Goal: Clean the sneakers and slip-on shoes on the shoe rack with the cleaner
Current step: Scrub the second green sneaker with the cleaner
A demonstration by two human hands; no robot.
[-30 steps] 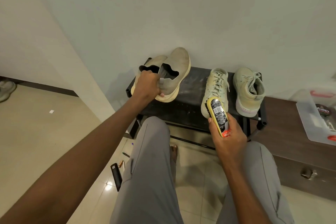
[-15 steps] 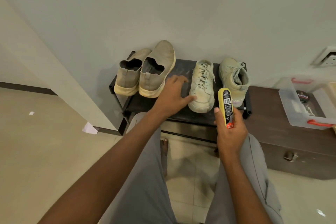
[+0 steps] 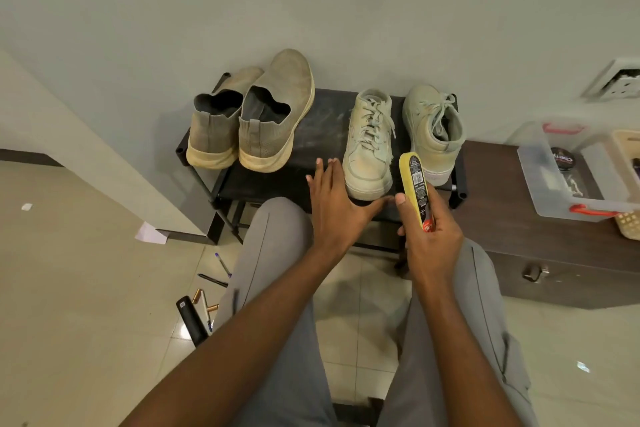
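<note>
Sneaker (image 3: 369, 146): left hand (image 3: 337, 204) now cups its heel.

A clear plastic box (image 3: 568, 184) with red handles is sitting on a brown trunk (image 3: 540, 253). Pens (image 3: 221, 263) and a black tube (image 3: 192, 321) are lying on the floor (image 3: 69, 288).

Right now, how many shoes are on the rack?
4: two slip-ons, left and beside it; two sneakers, middle-right and far right. Lower shelves are hidden.

Single head cam, looking steeply down and forward, close over both hands; shoe rack (image 3: 322, 135) just beyond them.
</note>
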